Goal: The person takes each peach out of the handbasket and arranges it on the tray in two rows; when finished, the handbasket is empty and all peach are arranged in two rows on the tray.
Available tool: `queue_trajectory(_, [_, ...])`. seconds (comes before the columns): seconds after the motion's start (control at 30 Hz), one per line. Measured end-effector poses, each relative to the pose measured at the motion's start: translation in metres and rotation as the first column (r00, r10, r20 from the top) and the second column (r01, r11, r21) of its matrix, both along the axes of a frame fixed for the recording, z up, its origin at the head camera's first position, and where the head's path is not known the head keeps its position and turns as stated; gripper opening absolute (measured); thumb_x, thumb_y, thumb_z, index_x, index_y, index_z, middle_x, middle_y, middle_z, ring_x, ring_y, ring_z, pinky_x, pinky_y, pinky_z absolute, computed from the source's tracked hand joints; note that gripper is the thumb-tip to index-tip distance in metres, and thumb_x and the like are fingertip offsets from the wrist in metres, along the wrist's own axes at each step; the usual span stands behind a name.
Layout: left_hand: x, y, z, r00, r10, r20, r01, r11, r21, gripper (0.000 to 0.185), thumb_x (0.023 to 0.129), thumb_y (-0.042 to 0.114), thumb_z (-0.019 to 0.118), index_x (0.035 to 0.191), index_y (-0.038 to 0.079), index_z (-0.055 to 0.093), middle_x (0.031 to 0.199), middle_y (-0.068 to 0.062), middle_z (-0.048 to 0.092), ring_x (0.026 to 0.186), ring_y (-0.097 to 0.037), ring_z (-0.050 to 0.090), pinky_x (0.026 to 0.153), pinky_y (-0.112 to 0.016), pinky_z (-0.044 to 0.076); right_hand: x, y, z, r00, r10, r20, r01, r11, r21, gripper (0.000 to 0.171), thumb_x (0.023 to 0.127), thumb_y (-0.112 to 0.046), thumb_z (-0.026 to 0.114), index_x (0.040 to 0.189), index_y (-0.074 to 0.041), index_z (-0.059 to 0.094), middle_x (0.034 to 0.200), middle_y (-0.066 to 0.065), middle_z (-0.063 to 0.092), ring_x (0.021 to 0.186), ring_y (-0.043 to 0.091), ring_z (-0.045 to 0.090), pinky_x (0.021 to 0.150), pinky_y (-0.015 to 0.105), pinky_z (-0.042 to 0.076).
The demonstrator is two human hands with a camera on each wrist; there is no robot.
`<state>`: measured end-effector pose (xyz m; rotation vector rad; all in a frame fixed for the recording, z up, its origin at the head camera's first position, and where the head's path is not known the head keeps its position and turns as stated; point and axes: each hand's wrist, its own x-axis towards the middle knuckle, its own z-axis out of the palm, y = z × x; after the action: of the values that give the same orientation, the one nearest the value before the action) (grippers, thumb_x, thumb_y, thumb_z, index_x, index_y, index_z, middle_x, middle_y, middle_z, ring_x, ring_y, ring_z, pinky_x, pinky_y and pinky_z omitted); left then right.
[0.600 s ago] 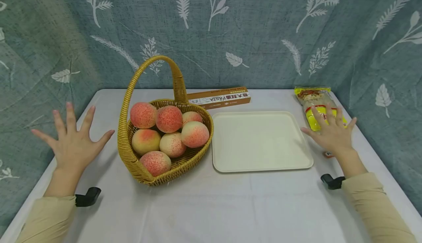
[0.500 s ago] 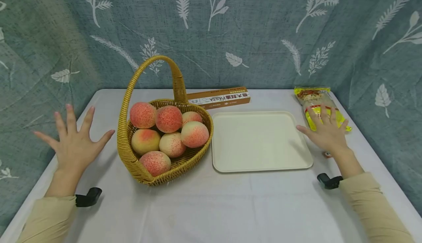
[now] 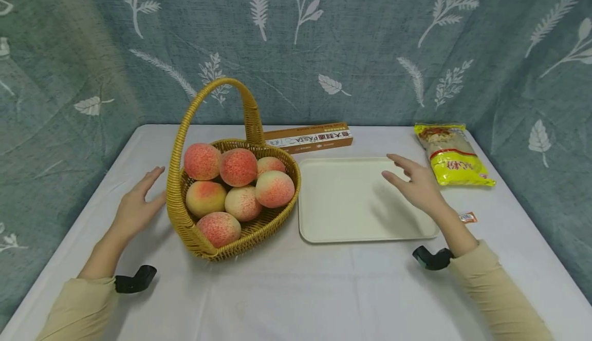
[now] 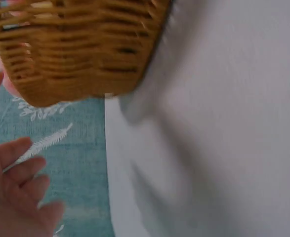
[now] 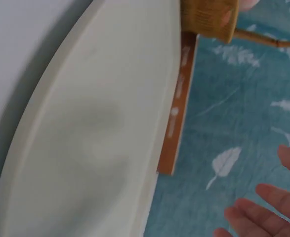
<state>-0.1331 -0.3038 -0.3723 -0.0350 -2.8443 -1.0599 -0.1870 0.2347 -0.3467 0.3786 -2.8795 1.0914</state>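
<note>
A yellow-brown wicker basket (image 3: 273,228) with a tall arched handle stands left of centre, holding several peaches (image 3: 238,167). Just left of it is my left hand (image 3: 136,210), its fingertips close to the basket's side and nothing in its grasp. In the left wrist view the wicker side (image 4: 80,54) fills the top, with my loosely bent fingers (image 4: 28,173) below. Over the right part of a cream rectangular tray (image 3: 342,202) hovers my right hand (image 3: 416,184), thumb and fingers apart and holding nothing. Its shadow falls on the tray.
A brown pasta box (image 3: 310,137) lies behind the tray, partly hidden by the basket. At the right rear lies a yellow bag of dry food (image 3: 455,158). A small orange-and-white packet (image 3: 467,218) is right of the tray. A patterned curtain (image 3: 296,63) hangs behind the table.
My left hand has moved right toward the basket, and its spread fingers have drawn together. The right hand has moved left from the yellow bag to above the tray. Basket and tray stay put.
</note>
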Motion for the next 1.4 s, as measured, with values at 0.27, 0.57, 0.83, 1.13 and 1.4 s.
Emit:
queue_trajectory(0.27, [-0.004,0.014,0.0,0.988,-0.103,0.115,0.059,0.939,0.338,0.074,0.097,0.02,0.058,0.154,-0.001,0.015,0.152,-0.031,0.025,0.137,-0.05,0.023,0.107,-0.063,0.023,0.003,-0.039,-0.001,0.99,0.133,0.035,-0.119,0.954,-0.274,0.047,0.097,-0.014,0.061,0.138,0.006,0.049,0.138,0.022,0.051,0.125,0.036,0.05,0.105,0.045,0.04])
queue_trajectory(0.57, [-0.007,0.017,-0.007,0.991,-0.074,0.111,0.025,0.921,0.388,0.075,0.094,0.012,0.061,0.154,0.001,0.018,0.151,-0.027,0.03,0.137,-0.033,0.033,0.105,-0.03,0.038,0.005,-0.082,-0.004,0.958,0.286,0.015,-0.267,0.909,-0.321,0.049,0.094,-0.011,0.064,0.139,0.003,0.049,0.137,0.022,0.052,0.125,0.033,0.051,0.103,0.04,0.043])
queue_trajectory(0.83, [-0.008,0.019,-0.009,0.987,-0.089,0.13,0.026,0.906,0.422,0.078,0.094,0.015,0.063,0.155,0.002,0.016,0.153,-0.027,0.027,0.137,-0.029,0.033,0.099,-0.02,0.038,0.003,-0.116,0.003,0.92,0.392,-0.026,-0.376,0.861,-0.343,0.055,0.09,-0.005,0.069,0.139,0.005,0.048,0.14,0.02,0.051,0.125,0.032,0.051,0.101,0.035,0.045])
queue_trajectory(1.13, [-0.006,0.016,-0.012,0.991,-0.077,0.106,0.022,0.897,0.442,0.076,0.092,0.013,0.065,0.154,0.003,0.022,0.149,-0.019,0.034,0.121,-0.003,0.042,0.09,-0.013,0.039,-0.008,-0.146,0.006,0.864,0.503,-0.03,-0.497,0.842,-0.209,0.061,0.086,-0.01,0.074,0.139,0.005,0.048,0.142,0.018,0.049,0.129,0.03,0.047,0.102,0.034,0.043])
queue_trajectory(1.4, [-0.006,0.014,-0.013,0.988,-0.069,0.14,0.005,0.911,0.412,0.077,0.093,0.017,0.065,0.155,0.006,0.021,0.152,-0.025,0.03,0.132,-0.019,0.037,0.108,-0.054,0.031,-0.013,-0.168,0.001,0.831,0.555,-0.041,-0.556,0.824,-0.111,0.068,0.083,-0.015,0.077,0.141,0.004,0.047,0.136,0.017,0.054,0.119,0.028,0.054,0.096,0.04,0.047])
